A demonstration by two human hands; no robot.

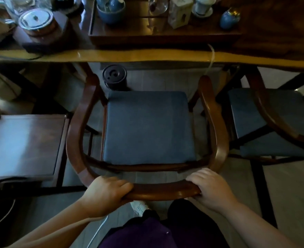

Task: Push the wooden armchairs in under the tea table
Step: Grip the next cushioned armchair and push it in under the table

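A wooden armchair (76, 133) with a curved back rail and a blue seat cushion stands in front of me, facing the tea table (147, 57). Its two arm tips reach just to the table's front edge; the seat lies outside the table. My left hand (106, 194) grips the back rail on its left part. My right hand (210, 188) grips the same rail on its right part. A second wooden armchair (272, 122) with a blue cushion stands to the right, its front partly under the table.
A dark wooden side table (22, 144) stands close to the chair's left arm. A black cylindrical container (114, 77) sits on the floor under the table ahead of the seat. On the table are a tea tray (147, 37), cups, jars and a glass kettle. A white cord (211, 58) hangs over the edge.
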